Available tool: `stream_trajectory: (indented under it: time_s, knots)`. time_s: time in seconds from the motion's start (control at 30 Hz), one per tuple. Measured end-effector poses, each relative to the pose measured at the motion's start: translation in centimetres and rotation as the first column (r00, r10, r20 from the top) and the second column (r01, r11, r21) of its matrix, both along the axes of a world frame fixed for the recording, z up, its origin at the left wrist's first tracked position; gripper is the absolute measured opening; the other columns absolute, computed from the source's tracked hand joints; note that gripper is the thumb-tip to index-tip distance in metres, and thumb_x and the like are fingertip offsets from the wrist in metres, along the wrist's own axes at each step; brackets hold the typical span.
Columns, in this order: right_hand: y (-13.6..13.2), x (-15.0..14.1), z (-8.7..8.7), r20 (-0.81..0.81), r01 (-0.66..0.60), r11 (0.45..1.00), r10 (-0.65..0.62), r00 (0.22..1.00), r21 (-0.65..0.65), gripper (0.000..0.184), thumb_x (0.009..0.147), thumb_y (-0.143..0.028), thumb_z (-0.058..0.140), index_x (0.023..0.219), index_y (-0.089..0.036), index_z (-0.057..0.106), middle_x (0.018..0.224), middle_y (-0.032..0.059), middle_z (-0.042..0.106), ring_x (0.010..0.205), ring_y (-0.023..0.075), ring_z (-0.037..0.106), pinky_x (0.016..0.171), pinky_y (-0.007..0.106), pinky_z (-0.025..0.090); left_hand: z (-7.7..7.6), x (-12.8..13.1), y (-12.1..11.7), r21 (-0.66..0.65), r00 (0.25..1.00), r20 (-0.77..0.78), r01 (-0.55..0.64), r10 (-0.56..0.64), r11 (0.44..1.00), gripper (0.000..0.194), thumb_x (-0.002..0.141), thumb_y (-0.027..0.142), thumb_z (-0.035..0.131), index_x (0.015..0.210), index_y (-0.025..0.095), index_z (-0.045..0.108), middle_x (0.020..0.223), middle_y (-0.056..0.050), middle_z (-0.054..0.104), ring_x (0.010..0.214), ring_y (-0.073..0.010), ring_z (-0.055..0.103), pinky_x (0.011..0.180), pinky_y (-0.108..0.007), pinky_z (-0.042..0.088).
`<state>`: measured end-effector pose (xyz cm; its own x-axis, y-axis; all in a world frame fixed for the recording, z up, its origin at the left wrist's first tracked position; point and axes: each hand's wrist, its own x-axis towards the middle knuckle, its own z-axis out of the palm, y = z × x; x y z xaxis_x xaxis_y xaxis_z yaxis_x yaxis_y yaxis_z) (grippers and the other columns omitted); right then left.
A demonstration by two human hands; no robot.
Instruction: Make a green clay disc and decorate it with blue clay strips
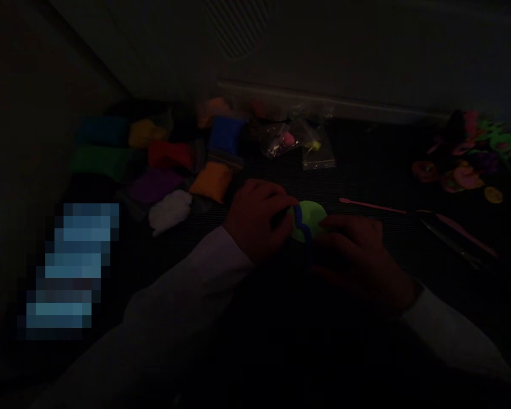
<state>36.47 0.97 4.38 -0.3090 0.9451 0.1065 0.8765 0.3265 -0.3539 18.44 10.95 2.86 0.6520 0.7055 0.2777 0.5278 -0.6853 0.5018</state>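
In the dim head view, a flat light-green clay disc [314, 217] is between my two hands above the dark tabletop. A thin, wavy blue clay strip [303, 228] runs down across its left part and past its lower edge. My left hand [260, 218] is curled at the disc's left side, its fingertips closed on the strip's upper end. My right hand [357, 250] has bent fingers closed at the disc's right edge, near the strip's lower end. Shadow hides its thumb and some fingers.
Bags of coloured clay, among them orange [213, 180], white [170, 210] and blue [226, 135], lie at the back left. A lit phone-like screen [74, 264], pixelated, is at left. Right are a pink stick tool [372, 205], scissors [451, 236] and colourful clay pieces [466, 175].
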Motion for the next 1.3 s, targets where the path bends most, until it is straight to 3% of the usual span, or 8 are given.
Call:
stream_trajectory:
  time_s: [0.23,0.4,0.53,0.63,0.7,0.8,1.1,1.3]
  knots:
    - [0.3,0.1,-0.1,-0.067,-0.07,0.995,0.075,0.995,0.07,0.012,0.079,-0.026,0.053,0.087,-0.023,0.061,0.095,0.0027,0.063,0.086,0.0175,0.054,0.076,0.037,0.033,-0.2,-0.1,-0.1,-0.04,0.989,-0.107,0.094,-0.098,0.995,0.046,0.064,0.045,0.061,0.104,0.024,0.058,0.107,-0.005,0.056,0.101,-0.026,0.045,0.083,-0.043,0.032]
    - [0.8,-0.3,0.7,-0.279,0.095,0.995,-0.101,0.955,-0.035,0.011,0.08,-0.023,0.05,0.087,-0.019,0.058,0.09,0.0025,0.064,0.083,0.0133,0.058,0.072,0.028,0.043,-0.5,0.0,-0.1,-0.028,0.986,-0.129,0.099,-0.102,0.995,0.045,0.067,0.045,0.059,0.105,0.023,0.056,0.106,-0.005,0.056,0.1,-0.025,0.045,0.083,-0.042,0.031]
    - [1.4,-0.8,1.2,-0.477,0.294,0.939,-0.345,0.808,-0.181,0.012,0.079,-0.028,0.051,0.084,-0.019,0.058,0.074,-0.001,0.064,0.067,0.0112,0.06,0.062,0.025,0.046,-0.7,0.0,-0.1,-0.006,0.988,-0.108,0.114,-0.114,0.993,0.045,0.067,0.046,0.059,0.106,0.023,0.055,0.105,-0.006,0.056,0.099,-0.0244,0.046,0.081,-0.041,0.032]
    - [2.1,-1.1,1.1,-0.633,0.284,0.907,-0.422,0.649,-0.312,0.013,0.079,-0.031,0.051,0.082,-0.019,0.056,0.066,-0.0015,0.063,0.061,0.0114,0.061,0.057,0.025,0.048,-0.8,0.0,-0.2,0.008,0.989,-0.098,0.112,-0.111,0.994,0.046,0.067,0.046,0.058,0.106,0.022,0.055,0.104,-0.006,0.056,0.098,-0.0243,0.046,0.081,-0.04,0.033]
    - [2.6,-1.3,1.0,-0.694,0.255,0.899,-0.436,0.573,-0.355,0.013,0.078,-0.032,0.052,0.081,-0.02,0.055,0.067,-0.0012,0.064,0.06,0.0117,0.061,0.056,0.026,0.049,-0.8,0.0,-0.1,0.013,0.989,-0.096,0.112,-0.111,0.994,0.045,0.067,0.046,0.058,0.105,0.022,0.056,0.103,-0.006,0.057,0.098,-0.0241,0.046,0.081,-0.041,0.033]
    - [3.6,-1.6,1.0,-0.726,0.235,0.901,-0.434,0.533,-0.366,0.012,0.077,-0.031,0.053,0.081,-0.02,0.055,0.069,-0.0013,0.065,0.061,0.0116,0.062,0.056,0.026,0.049,-0.7,0.1,-0.1,0.013,0.987,-0.116,0.111,-0.109,0.994,0.045,0.066,0.046,0.059,0.104,0.022,0.056,0.103,-0.006,0.057,0.097,-0.0244,0.046,0.08,-0.041,0.034]
    - [5.3,-2.2,3.0,-0.724,0.211,0.938,-0.348,0.596,-0.277,0.012,0.076,-0.031,0.054,0.077,-0.02,0.057,0.073,-0.0013,0.063,0.068,0.0121,0.06,0.062,0.028,0.048,-0.7,0.1,-0.1,0.041,0.983,-0.154,0.103,-0.095,0.994,0.047,0.066,0.049,0.058,0.102,0.02,0.057,0.101,-0.008,0.056,0.096,-0.0273,0.046,0.077,-0.042,0.036]
    - [5.2,-1.4,3.1,-0.821,0.187,0.928,-0.372,0.434,-0.322,0.011,0.077,-0.031,0.053,0.077,-0.021,0.055,0.074,-0.0018,0.06,0.065,0.011,0.059,0.063,0.029,0.049,-0.3,0.2,0.1,-0.034,0.996,-0.005,0.086,-0.087,0.996,0.046,0.068,0.043,0.059,0.107,0.019,0.055,0.103,-0.008,0.058,0.097,-0.0235,0.049,0.083,-0.04,0.037]
